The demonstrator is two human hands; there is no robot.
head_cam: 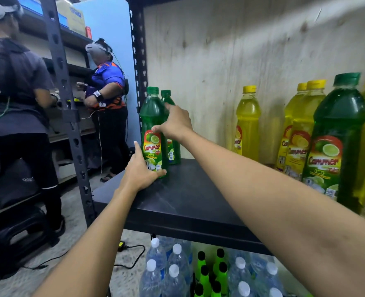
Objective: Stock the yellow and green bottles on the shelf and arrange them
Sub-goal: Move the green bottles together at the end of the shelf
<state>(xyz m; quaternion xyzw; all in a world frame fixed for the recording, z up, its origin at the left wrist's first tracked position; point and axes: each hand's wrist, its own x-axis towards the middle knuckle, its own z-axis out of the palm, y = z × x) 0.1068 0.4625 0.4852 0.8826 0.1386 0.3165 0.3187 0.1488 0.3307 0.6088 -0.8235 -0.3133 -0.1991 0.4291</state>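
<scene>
Two green bottles stand at the left end of the black shelf [188,200]. The front green bottle [152,116] has my left hand [141,170] around its base and my right hand [174,123] against its middle. Right behind it is the rear green bottle [173,151], partly hidden by my right hand. One yellow bottle [247,123] stands alone near the back wall. At the right, a big green bottle [335,142] stands in front among several yellow bottles [299,133].
Below the shelf stand clear water bottles [173,273] and bright green bottles with black caps [205,273]. The shelf's black upright post [137,61] is just left of the green bottles. Two people [16,103] work at another rack to the left. A cable [130,258] lies on the floor.
</scene>
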